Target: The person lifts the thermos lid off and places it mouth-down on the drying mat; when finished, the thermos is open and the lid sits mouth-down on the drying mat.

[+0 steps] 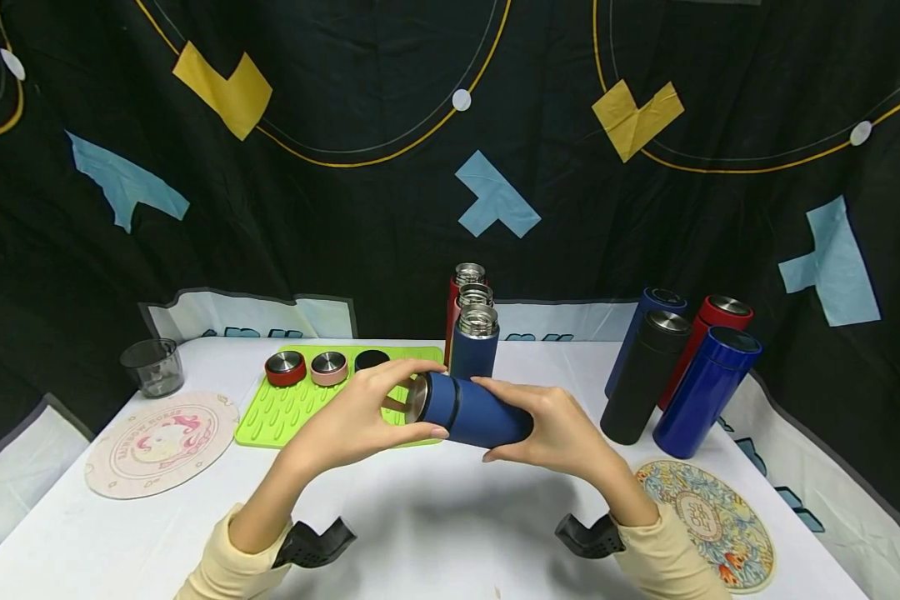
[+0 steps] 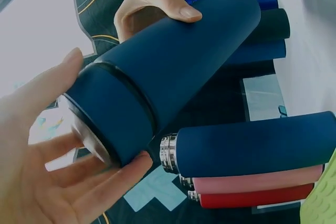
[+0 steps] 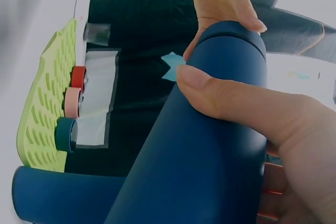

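Note:
A dark blue thermos bottle is held tilted above the table, its lid on and pointing left. My left hand holds the lid between thumb and fingers, around its silver top. With the right hand I grip the body near its base, the thumb lying along the side. Behind stands a lidless blue bottle, partly covering a pink bottle and a red bottle, both with bare metal necks. On a green mat sit a red lid, a pink lid and a dark lid.
At right stand several lidded bottles: black, red and shiny blue. A round floral mat lies before them. On the left are a pink round mat and a clear glass. Dark cloth hangs behind the table.

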Motion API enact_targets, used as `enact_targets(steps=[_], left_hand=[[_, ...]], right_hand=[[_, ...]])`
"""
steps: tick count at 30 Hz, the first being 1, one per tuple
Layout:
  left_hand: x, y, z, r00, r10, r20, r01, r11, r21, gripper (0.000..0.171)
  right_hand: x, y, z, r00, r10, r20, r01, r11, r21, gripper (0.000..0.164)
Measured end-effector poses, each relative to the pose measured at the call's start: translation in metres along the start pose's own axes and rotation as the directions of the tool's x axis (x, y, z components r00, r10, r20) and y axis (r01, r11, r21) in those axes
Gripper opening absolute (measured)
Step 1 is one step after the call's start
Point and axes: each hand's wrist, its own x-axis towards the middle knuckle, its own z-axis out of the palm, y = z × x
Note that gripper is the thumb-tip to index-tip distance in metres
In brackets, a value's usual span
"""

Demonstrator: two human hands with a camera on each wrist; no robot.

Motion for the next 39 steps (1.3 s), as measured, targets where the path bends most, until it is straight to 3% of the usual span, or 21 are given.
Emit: enact_targets(steps=[5,9,13,20,26,31,35,39], left_hand=[[-0.001,0.001,-0.003,0.995,0.089,0.042,-0.090,0.996,0.019,0.067],[-0.003,0.004,-0.005,0.982,0.171,0.080,-0.169,0.985,-0.034,0.067],[-0.003,0.005,-0.005,0.974,0.213,0.083,-0.208,0.976,-0.069,0.065],[-0.002,0.003,-0.005,0.984,0.176,0.028,-0.174,0.983,-0.060,0.064],[-0.001,0.003,-0.003,0.998,0.059,-0.031,-0.061,0.995,-0.076,0.067],[-0.001,0.003,-0.001,0.999,-0.018,-0.049,0.016,0.998,-0.056,0.069],[-0.001,0.001,-0.002,1.000,0.013,-0.010,-0.014,0.999,-0.033,0.069],[-0.001,0.001,-0.005,0.994,0.099,0.040,-0.099,0.995,-0.017,0.070]], right_hand=[[-0.001,0.005,-0.002,0.998,0.023,0.058,-0.028,0.997,0.077,0.083],[-0.002,0.009,-0.004,0.994,0.013,0.108,-0.030,0.987,0.159,0.083],[-0.002,0.009,-0.006,0.993,0.001,0.120,-0.023,0.983,0.183,0.083],[-0.002,0.005,-0.005,0.998,0.010,0.059,-0.019,0.989,0.149,0.083],[-0.001,0.001,-0.002,0.999,-0.020,-0.027,0.022,0.998,0.062,0.086],[0.000,-0.001,0.000,0.997,-0.038,-0.069,0.038,0.999,-0.005,0.088],[0.000,0.001,-0.001,0.999,-0.016,-0.043,0.017,1.000,0.019,0.087],[-0.001,0.006,-0.003,1.000,0.011,0.025,-0.014,0.996,0.089,0.084]])
